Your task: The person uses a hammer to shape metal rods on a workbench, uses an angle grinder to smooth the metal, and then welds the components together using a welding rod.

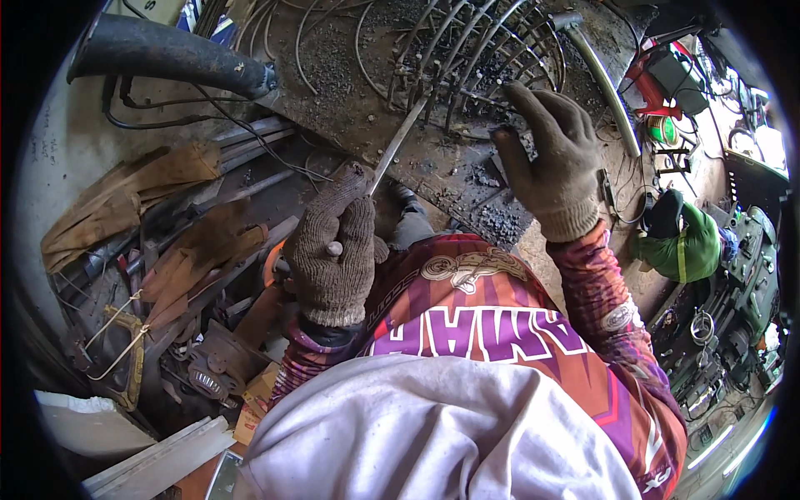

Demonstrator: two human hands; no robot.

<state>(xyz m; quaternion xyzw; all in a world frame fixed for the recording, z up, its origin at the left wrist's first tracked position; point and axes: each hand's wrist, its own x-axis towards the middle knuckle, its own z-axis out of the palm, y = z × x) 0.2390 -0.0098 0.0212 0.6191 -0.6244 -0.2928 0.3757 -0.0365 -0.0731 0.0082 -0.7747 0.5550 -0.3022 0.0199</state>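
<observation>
My left hand (333, 242), in a grey-brown knitted glove, is closed round a thin metal rod (396, 146). From the fist the rod slants up and right to a framework of bent metal bars (467, 62) on the dirty worktable (367, 117). A round rod end also pokes out between the gloved fingers. My right hand (554, 158), gloved alike, hovers over the table just right of the framework. Its thumb and fingers are spread with nothing between them, and the thumb tip looks dark and worn.
Dark grit (492, 196) and small lumps litter the tabletop. A thick dark pipe (175, 62) juts in at upper left, above brown cloths (133, 200) and stacked metal bars. A curved metal bar (600, 83) lies at right. Farther right is a green-clad figure (687, 242), apparently a person, near machinery.
</observation>
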